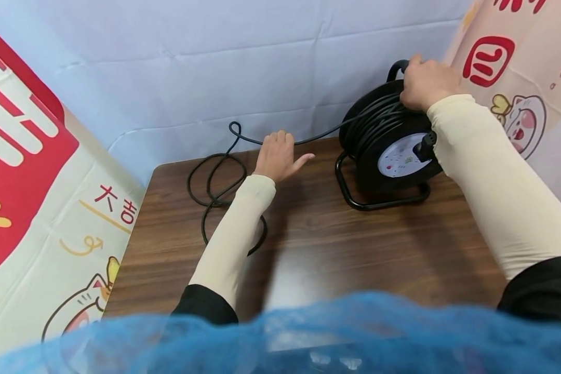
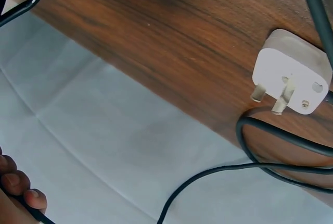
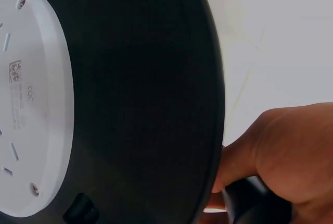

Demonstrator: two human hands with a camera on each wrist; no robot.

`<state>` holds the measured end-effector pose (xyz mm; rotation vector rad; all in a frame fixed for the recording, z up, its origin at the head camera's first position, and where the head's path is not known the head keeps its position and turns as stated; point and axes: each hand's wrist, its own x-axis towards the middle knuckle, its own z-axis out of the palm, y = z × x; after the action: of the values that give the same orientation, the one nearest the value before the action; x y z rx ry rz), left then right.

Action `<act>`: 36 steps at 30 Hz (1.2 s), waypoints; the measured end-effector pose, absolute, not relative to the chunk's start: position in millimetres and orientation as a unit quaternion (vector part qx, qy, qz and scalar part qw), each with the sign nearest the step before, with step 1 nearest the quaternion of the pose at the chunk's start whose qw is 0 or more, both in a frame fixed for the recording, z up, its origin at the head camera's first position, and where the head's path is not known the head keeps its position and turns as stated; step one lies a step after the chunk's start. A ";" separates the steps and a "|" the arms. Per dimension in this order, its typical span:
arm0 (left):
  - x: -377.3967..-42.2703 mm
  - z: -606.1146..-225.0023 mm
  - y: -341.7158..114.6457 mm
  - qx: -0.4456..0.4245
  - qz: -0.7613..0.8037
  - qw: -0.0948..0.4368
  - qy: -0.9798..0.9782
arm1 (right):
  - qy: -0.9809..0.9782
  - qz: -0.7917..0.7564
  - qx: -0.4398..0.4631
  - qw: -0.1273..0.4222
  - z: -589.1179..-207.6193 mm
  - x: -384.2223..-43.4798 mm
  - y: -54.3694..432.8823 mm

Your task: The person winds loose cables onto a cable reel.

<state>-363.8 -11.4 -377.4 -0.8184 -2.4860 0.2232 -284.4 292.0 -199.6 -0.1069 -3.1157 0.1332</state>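
Observation:
At the back right of the table stands a black cable reel [image 1: 371, 156] on a tubular frame, with a white socket panel [image 1: 399, 158] on its face. My right hand [image 1: 430, 83] grips the black handle [image 3: 257, 203] at its top. From the drum a black cable [image 1: 324, 134] runs left to my left hand [image 1: 278, 156]. The left fingers [image 2: 15, 182] curl round the cable, while the thumb points out to the right. Beyond that hand the cable falls in loose loops [image 1: 209, 182] on the table. A white plug [image 2: 294, 75] with metal prongs lies near them in the left wrist view.
The brown wooden table [image 1: 336, 249] meets a white cloth backdrop [image 1: 262, 62] at its back edge. Printed cloths [image 1: 93, 176] hang at both sides. A blurred blue mesh [image 1: 369, 322] crosses the bottom of the head view.

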 end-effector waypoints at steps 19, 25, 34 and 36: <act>-362.0 -386.3 -21.3 -0.318 0.062 0.267 -0.908 | -0.998 0.048 -0.032 -0.003 -208.6 -273.0 291.1; -360.7 -387.2 -21.1 -0.327 0.063 0.273 -0.903 | -0.998 0.040 -0.038 -0.010 -210.6 -264.2 293.1; -356.4 -389.0 -20.7 -0.333 0.066 0.278 -0.899 | -0.999 0.038 -0.031 -0.010 -213.4 -254.0 297.1; -355.4 -390.8 -21.9 -0.337 0.065 0.282 -0.896 | -0.999 0.036 -0.032 -0.010 -214.4 -251.6 296.5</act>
<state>-355.4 -21.9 -390.8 -0.9018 -2.3992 0.1736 -251.6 296.5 -214.4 -0.1002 -3.1577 0.1140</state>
